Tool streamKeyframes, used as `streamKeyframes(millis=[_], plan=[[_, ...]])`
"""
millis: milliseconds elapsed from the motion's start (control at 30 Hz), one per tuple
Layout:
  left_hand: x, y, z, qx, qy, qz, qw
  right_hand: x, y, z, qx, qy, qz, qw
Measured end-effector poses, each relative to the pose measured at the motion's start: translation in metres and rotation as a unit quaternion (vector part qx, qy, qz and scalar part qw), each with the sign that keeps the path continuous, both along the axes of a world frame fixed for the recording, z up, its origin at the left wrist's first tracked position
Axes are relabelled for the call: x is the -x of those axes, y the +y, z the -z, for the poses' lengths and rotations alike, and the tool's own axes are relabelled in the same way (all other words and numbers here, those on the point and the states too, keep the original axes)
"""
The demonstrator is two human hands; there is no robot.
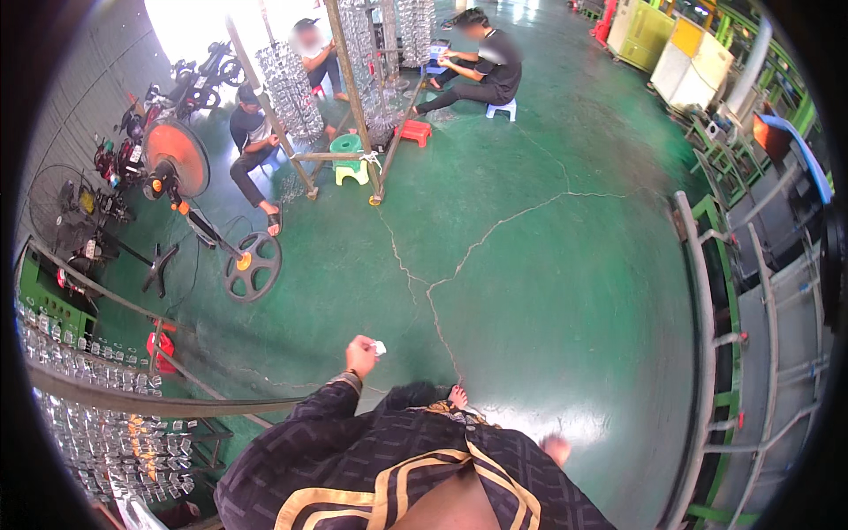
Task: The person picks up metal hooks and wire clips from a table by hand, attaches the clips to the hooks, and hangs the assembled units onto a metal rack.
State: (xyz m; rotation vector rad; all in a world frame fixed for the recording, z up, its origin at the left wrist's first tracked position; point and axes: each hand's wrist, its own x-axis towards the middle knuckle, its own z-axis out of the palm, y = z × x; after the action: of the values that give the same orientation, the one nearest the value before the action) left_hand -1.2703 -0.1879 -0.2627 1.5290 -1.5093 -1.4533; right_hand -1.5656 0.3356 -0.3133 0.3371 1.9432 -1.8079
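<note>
My left hand [360,356] is held out in front of me over the green floor. Its fingers are closed on a small white piece [380,348], whose kind is too small to make out. Lower down on the right, by my side, hangs my right hand [555,449]; motion smears it, so its fingers do not show clearly. No object can be seen at that hand. One bare foot [458,397] shows between the two hands on the floor.
On the left, a rack hung with small shiny metal parts [115,442] stands close. Beyond it are an orange fan [177,159] and motorbikes [190,93]. People sit on low stools around another hanging rack [380,177]. Metal railing [702,353] runs along the right.
</note>
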Motion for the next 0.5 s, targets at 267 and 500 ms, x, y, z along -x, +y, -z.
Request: streamKeyframes(millis=[267, 500], plan=[[0.059, -0.086, 0.028, -0.071, -0.141, -0.187, 0.970, 0.280, -0.398, -0.105, -0.097, 0.160, -0.143, 0.972], [0.253, -0.256, 0.048, -0.104, -0.119, -0.082, 0.984, 0.339, -0.466, -0.074, -0.183, 0.127, -0.217, 0.950]])
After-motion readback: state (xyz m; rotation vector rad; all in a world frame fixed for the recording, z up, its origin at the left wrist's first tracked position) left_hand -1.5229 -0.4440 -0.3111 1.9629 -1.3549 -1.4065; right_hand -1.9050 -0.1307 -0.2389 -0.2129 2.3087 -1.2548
